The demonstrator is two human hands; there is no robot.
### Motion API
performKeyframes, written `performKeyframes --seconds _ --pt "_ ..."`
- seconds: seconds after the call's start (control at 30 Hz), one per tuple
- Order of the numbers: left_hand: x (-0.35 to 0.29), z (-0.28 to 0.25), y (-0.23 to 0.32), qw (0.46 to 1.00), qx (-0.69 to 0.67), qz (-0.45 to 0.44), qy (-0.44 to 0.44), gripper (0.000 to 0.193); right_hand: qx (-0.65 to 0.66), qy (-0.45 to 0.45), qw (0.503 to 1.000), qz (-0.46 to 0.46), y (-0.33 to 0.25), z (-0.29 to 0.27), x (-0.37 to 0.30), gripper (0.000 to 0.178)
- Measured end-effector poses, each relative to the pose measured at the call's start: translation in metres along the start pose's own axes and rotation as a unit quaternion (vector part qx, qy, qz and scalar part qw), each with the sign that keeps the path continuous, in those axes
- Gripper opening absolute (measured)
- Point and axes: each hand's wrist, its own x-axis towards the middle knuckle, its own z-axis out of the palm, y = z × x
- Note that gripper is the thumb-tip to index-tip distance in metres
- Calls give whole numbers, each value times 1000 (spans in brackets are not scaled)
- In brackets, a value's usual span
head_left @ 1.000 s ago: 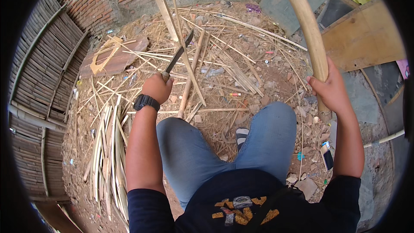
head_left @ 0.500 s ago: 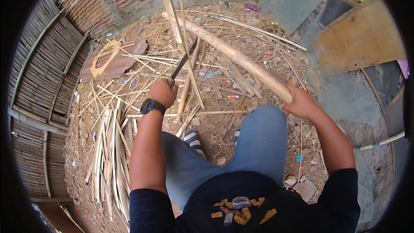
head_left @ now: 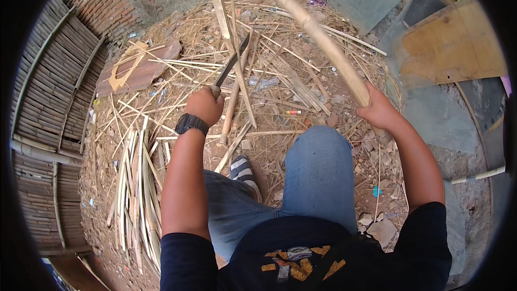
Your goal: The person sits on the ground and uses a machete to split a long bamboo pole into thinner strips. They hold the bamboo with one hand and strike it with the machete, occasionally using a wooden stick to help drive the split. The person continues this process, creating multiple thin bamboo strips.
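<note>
My left hand point(head_left: 205, 109), with a black watch above it at the wrist, is closed round the handle of a machete point(head_left: 228, 68). Its dark blade points up and away, crossing an upright pale bamboo piece point(head_left: 217, 6) whose lower part shows as two crossing strips; I cannot tell how deep the blade sits in it. A thick bamboo pole point(head_left: 321, 33) is gripped near its lower end by my right hand point(head_left: 378, 109). That pole is raised, its far end running out of the top of the view. Below the blade, a thinner bamboo pole point(head_left: 231, 109) lies on the ground.
Split bamboo strips point(head_left: 132, 183) lie bundled at my left. Loose strips and straw litter the ground, with a rusty sheet point(head_left: 161, 67) beyond. A bamboo-slat wall point(head_left: 48, 81) stands left, a brick wall point(head_left: 107, 8) behind. Grey and brown boards point(head_left: 452, 43) lean at the right.
My right hand has lifted the thick bamboo pole, its far end swinging up and out of view. The machete and upright bamboo have shifted only slightly.
</note>
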Motion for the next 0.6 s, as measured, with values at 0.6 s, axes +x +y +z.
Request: performKeyframes --seconds 0.6 --pt "-10 17 -13 999 5 -36 35 44 -120 -74 988 58 91 36 -45 49"
